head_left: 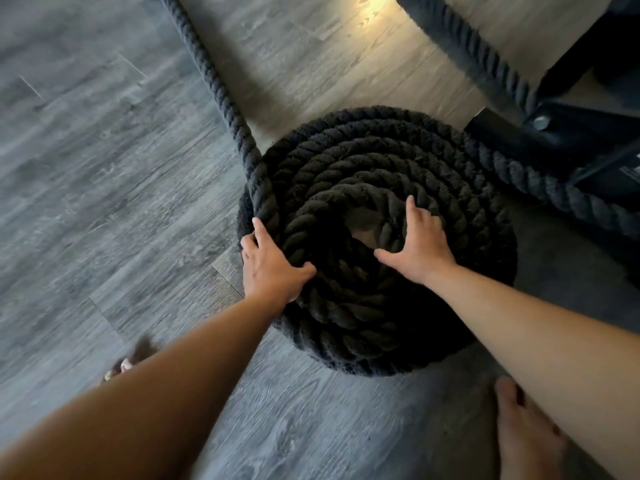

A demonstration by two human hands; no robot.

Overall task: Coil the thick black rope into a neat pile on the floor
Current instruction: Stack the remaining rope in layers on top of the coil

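Both hands press spread, open fingers flat on the thick black twisted rope coil [377, 237] on the grey wood-plank floor [104, 188], left hand [268, 265] at its left rim, right hand [420, 244] near the centre hollow, seemingly to steady the turns, gripping nothing.
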